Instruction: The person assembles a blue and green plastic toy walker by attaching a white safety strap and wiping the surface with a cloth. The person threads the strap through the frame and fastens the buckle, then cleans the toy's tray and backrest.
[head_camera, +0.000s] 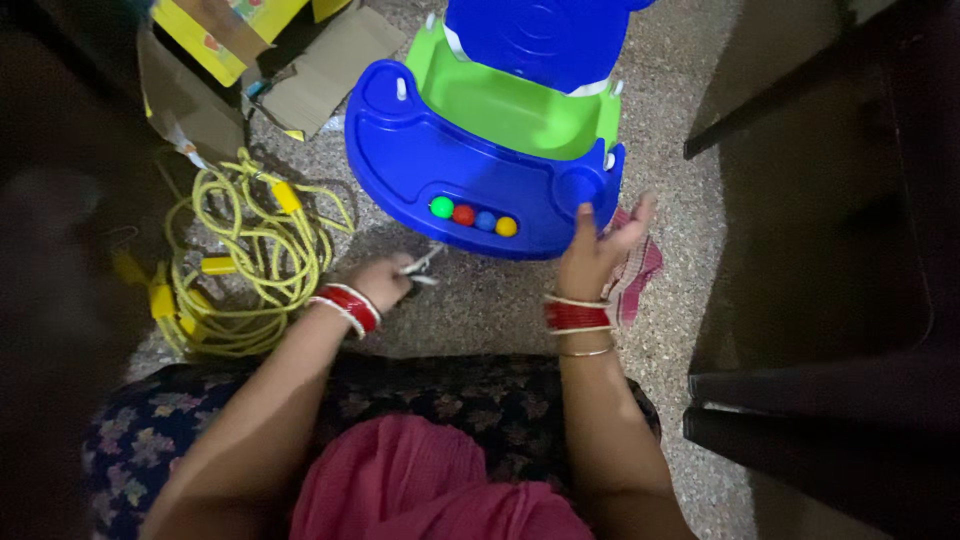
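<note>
A blue and green plastic baby seat (470, 150) with a tray stands on the speckled floor in front of me. Its tray has a row of coloured beads (473, 216). My right hand (600, 245) is open, fingers spread, touching the tray's front right edge. My left hand (385, 280) is closed around a small metal tool (423, 265), held low by the floor just in front of the tray. Both wrists wear red and white bangles.
A tangle of yellow rope (245, 265) with yellow fittings lies at the left. Torn cardboard packaging (260, 60) sits at the back left. A red checked cloth (635, 275) lies under my right hand. Dark furniture (830, 250) stands at the right.
</note>
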